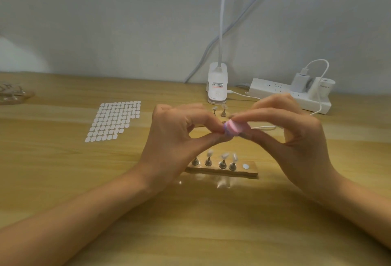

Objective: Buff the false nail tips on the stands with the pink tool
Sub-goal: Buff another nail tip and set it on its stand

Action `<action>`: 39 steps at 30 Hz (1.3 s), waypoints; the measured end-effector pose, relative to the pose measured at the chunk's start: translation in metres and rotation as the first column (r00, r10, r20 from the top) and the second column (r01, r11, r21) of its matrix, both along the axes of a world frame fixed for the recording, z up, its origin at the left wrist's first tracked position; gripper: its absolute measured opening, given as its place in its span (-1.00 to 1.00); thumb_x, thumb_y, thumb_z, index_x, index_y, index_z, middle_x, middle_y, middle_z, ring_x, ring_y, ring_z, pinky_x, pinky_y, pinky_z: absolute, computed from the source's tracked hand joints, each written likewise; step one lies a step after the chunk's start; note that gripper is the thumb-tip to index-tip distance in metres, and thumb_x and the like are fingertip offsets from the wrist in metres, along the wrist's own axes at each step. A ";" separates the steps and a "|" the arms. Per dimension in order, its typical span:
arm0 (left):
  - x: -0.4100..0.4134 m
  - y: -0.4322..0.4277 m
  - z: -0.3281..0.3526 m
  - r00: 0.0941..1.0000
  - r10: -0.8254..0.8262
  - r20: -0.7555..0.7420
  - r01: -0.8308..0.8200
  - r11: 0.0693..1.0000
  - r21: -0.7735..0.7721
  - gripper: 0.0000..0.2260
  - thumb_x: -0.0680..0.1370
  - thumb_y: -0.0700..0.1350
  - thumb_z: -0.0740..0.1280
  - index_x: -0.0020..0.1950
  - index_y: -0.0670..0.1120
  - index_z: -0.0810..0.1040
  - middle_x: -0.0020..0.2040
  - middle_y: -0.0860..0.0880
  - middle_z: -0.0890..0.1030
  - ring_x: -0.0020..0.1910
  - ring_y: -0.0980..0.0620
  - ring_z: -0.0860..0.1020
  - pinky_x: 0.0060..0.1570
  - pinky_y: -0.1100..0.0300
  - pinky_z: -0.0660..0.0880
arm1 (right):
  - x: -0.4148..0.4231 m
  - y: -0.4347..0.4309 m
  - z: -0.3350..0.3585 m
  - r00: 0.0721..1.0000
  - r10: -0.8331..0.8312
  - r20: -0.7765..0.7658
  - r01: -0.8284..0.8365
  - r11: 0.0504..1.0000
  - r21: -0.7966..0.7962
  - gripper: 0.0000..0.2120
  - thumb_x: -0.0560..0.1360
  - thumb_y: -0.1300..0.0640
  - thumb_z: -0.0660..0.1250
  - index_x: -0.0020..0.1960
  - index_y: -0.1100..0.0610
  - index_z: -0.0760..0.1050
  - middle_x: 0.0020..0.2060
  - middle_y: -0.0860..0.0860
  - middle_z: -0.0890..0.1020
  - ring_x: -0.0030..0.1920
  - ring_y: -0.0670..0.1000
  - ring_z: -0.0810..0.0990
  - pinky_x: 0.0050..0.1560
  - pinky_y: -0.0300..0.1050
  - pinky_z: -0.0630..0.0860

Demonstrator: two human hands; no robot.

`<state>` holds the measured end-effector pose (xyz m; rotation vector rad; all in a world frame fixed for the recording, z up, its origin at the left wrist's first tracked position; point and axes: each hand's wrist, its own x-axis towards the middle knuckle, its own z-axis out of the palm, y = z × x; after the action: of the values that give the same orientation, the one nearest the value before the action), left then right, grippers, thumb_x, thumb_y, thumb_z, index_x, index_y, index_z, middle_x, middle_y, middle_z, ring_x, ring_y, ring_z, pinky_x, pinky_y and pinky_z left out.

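Head view, looking down at the wooden table (190,223). Both hands are up in mid-air over the work. The right hand (296,138) pinches the pink tool (232,129) between thumb and fingertips, fingers curled close around it. The left hand (179,136) comes in from the other side, thumb and forefinger closed on the tool's left end. It's blurred there, so whether a nail tip is also caught between them I can't tell.

The tool hangs above and well clear of the near wooden strip (249,171), where four little metal stands carry nail tips (224,156); one white spot (245,166) at the strip's right end stands bare. Two more stands (223,110) peek out behind the hands.

Off to the left lies a sheet of white stickers (114,120); at the back sit a clip lamp (217,85) and a power strip (275,92).

My read: this is tool preparation, no buffing contact on the strip yet. The next move calls for lowering the tool to one tip, lightly, with the strip steadied so the stands don't topple.
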<state>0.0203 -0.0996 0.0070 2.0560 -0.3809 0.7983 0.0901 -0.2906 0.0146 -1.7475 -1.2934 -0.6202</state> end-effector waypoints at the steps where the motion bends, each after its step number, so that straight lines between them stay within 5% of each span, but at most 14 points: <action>1: 0.000 0.000 -0.001 1.000 -0.001 -0.011 0.001 1.000 0.012 -0.79 0.40 0.13 0.53 -0.16 0.00 0.74 -0.27 0.19 0.65 -0.23 0.08 0.60 -0.15 -0.17 0.45 | -0.003 0.001 -0.002 0.999 0.016 0.043 -0.015 1.000 -0.019 -0.80 0.49 0.09 0.44 0.11 -0.04 0.58 -0.06 -0.07 0.63 -0.01 0.01 0.56 -0.02 -0.01 0.48; 3: -0.001 -0.001 -0.001 1.000 -0.007 -0.016 0.007 1.000 0.012 -0.80 0.40 0.13 0.51 -0.17 0.01 0.73 -0.26 0.18 0.65 -0.22 0.04 0.61 -0.13 -0.26 0.46 | -0.005 0.002 -0.002 0.994 0.042 0.106 -0.038 0.999 -0.033 -0.79 0.48 0.09 0.44 0.11 -0.02 0.58 -0.04 -0.07 0.63 -0.02 0.02 0.56 -0.03 0.02 0.48; 6: -0.001 -0.002 0.002 1.000 -0.009 0.010 0.009 1.000 -0.013 -0.86 0.41 0.04 0.55 -0.20 -0.02 0.71 -0.31 0.22 0.60 -0.27 0.17 0.56 -0.13 0.05 0.40 | -0.002 -0.001 0.002 0.999 0.014 0.029 -0.015 0.999 0.028 -0.77 0.47 0.16 0.46 0.11 0.03 0.58 -0.05 -0.01 0.62 -0.02 0.08 0.58 -0.04 0.14 0.49; 10: -0.001 -0.003 -0.001 0.999 -0.026 -0.027 0.025 0.999 -0.024 -0.93 0.42 -0.01 0.53 -0.24 0.05 0.69 -0.29 0.16 0.63 -0.25 0.03 0.58 -0.16 -0.24 0.44 | -0.013 0.003 -0.005 0.988 0.109 0.108 -0.102 0.992 -0.074 -0.82 0.49 0.14 0.46 0.09 0.05 0.63 -0.04 0.00 0.64 -0.01 0.08 0.62 -0.01 0.11 0.52; 15: 0.000 -0.003 0.003 0.999 -0.037 0.028 0.037 0.999 -0.021 -0.93 0.42 -0.06 0.54 -0.16 -0.03 0.71 -0.29 0.21 0.61 -0.29 0.23 0.54 -0.29 0.38 0.35 | -0.004 -0.002 0.006 0.994 0.106 -0.021 -0.104 0.992 0.074 -0.85 0.53 0.21 0.39 0.06 0.04 0.58 -0.08 0.07 0.63 -0.04 0.03 0.63 -0.01 -0.02 0.56; 21: -0.001 0.000 -0.001 1.000 -0.019 -0.014 0.018 0.999 -0.046 -0.92 0.41 -0.09 0.55 -0.16 0.05 0.69 -0.24 0.19 0.67 -0.36 0.23 0.47 -0.39 0.28 0.36 | 0.001 -0.002 -0.008 1.000 0.007 0.015 -0.007 0.999 0.039 -0.83 0.56 0.22 0.36 0.06 -0.01 0.58 -0.08 -0.01 0.60 -0.03 0.12 0.56 -0.03 0.04 0.46; 24: -0.001 0.001 -0.002 1.000 -0.006 -0.027 0.004 0.998 -0.067 -0.93 0.40 -0.08 0.54 -0.17 0.04 0.69 -0.20 0.16 0.71 -0.36 0.23 0.51 -0.32 0.25 0.44 | 0.012 -0.009 -0.006 0.999 -0.002 -0.033 0.004 0.998 0.069 -0.81 0.59 0.26 0.29 0.07 -0.01 0.57 -0.09 0.03 0.56 -0.07 0.13 0.53 -0.11 -0.05 0.43; 31: -0.002 0.002 -0.005 0.996 0.025 -0.083 -0.027 0.999 -0.026 -0.94 0.44 -0.17 0.56 -0.12 -0.07 0.73 -0.17 0.15 0.72 -0.23 0.22 0.58 -0.08 0.44 0.45 | 0.025 -0.016 0.010 0.973 -0.018 -0.230 -0.023 0.984 -0.176 -0.86 0.62 0.17 0.30 0.01 0.06 0.64 -0.12 0.00 0.61 -0.16 0.08 0.57 -0.22 0.11 0.52; 33: -0.003 0.001 -0.005 0.996 0.008 -0.088 -0.011 0.999 -0.031 -0.94 0.45 -0.18 0.55 -0.11 -0.08 0.72 -0.17 0.14 0.72 -0.21 0.22 0.60 -0.06 0.40 0.48 | 0.033 -0.028 0.037 0.953 -0.022 -0.303 -0.120 0.889 -0.441 -0.86 0.56 -0.02 0.34 -0.01 -0.04 0.67 -0.16 -0.11 0.64 -0.20 0.00 0.59 -0.27 -0.16 0.53; 35: -0.003 0.000 -0.004 0.995 -0.014 -0.094 0.010 0.999 -0.043 -0.94 0.45 -0.18 0.54 -0.12 -0.11 0.71 -0.17 0.10 0.73 -0.18 0.18 0.63 -0.06 0.36 0.52 | 0.036 -0.043 0.065 0.937 -0.098 -0.335 -0.179 0.689 -0.702 -0.79 0.46 -0.25 0.42 -0.04 -0.14 0.66 -0.19 -0.16 0.66 -0.23 -0.09 0.60 -0.36 -0.31 0.50; 39: -0.003 -0.001 -0.004 0.993 -0.031 -0.110 0.024 0.997 -0.067 -0.92 0.42 -0.14 0.55 -0.14 -0.07 0.69 -0.14 0.10 0.74 -0.07 0.05 0.67 -0.03 0.32 0.53 | 0.010 -0.058 0.068 0.872 -0.354 -0.338 -0.252 0.267 -0.930 -0.33 -0.03 -0.66 0.41 -0.07 -0.29 0.56 -0.17 -0.29 0.64 -0.33 -0.16 0.65 -0.40 -0.11 0.63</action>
<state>0.0174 -0.1008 0.0033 2.0188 -0.3162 0.6684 0.1004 -0.3488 0.0824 -2.6841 -1.2734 0.8873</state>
